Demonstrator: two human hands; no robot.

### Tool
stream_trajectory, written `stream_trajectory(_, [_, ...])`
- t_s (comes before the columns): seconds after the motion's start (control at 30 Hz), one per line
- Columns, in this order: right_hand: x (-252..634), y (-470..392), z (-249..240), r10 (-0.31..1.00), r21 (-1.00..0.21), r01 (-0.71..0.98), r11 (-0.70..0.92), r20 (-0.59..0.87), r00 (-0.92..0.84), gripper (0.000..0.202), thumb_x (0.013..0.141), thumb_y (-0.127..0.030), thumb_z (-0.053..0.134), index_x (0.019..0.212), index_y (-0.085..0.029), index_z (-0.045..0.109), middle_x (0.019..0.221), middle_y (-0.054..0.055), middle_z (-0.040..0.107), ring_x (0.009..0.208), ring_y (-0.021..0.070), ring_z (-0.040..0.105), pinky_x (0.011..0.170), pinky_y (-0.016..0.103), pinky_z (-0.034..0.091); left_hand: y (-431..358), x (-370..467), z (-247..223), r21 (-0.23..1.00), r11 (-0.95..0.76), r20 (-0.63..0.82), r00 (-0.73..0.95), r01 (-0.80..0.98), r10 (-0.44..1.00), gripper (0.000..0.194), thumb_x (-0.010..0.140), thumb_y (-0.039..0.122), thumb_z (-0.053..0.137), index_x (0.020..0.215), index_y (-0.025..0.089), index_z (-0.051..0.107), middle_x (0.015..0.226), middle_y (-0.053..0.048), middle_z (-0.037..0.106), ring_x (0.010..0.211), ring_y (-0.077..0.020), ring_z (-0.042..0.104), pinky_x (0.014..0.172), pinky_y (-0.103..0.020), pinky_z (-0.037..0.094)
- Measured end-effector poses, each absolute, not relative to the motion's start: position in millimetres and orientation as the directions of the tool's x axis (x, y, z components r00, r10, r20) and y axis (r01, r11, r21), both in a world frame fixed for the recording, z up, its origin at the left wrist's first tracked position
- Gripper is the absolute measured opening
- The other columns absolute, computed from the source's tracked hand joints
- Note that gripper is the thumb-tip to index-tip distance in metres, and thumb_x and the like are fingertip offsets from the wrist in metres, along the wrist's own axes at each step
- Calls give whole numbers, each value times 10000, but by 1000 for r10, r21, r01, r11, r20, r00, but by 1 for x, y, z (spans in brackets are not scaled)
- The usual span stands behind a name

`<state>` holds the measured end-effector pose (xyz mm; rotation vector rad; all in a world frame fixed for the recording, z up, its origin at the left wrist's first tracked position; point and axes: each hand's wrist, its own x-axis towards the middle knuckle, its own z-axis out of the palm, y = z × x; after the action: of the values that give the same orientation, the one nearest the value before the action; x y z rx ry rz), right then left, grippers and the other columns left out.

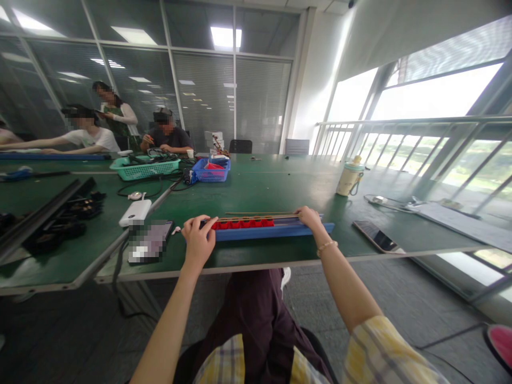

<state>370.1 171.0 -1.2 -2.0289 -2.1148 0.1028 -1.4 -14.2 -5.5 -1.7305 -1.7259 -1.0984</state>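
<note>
Red strip (244, 224) btwn L hand (198, 237) & R hand (310, 217).

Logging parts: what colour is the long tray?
The long tray is blue, shown in the head view.

I record: my sleeve (384, 346) plaid in yellow, white and grey; my trousers (256, 304) dark maroon; trough (260, 233) blue; strip (243, 224) red; sticks (262, 214) tan; table (264, 186) green; left basket (146, 171) teal, right basket (212, 175) violet-blue; bottle (346, 184) cream

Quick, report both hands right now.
Left hand: bent at the left end of the blue tray; grip cannot be told.
Right hand: curled at the right ends of thin sticks; firm hold cannot be told.
</note>
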Motion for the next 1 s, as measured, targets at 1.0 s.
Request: stream_trajectory(1.0, [367, 162, -3, 981, -266, 962, 62, 196, -9, 349, 879, -149, 499, 1051, -231, 792, 1072, 121, 756, 1028, 261, 700, 890, 313, 504, -15, -2, -5, 232, -110, 776, -116, 966, 620, 379, 889, 181, 487, 1143, 303, 741, 1195, -87, 628, 1120, -292, 434, 951, -463, 373])
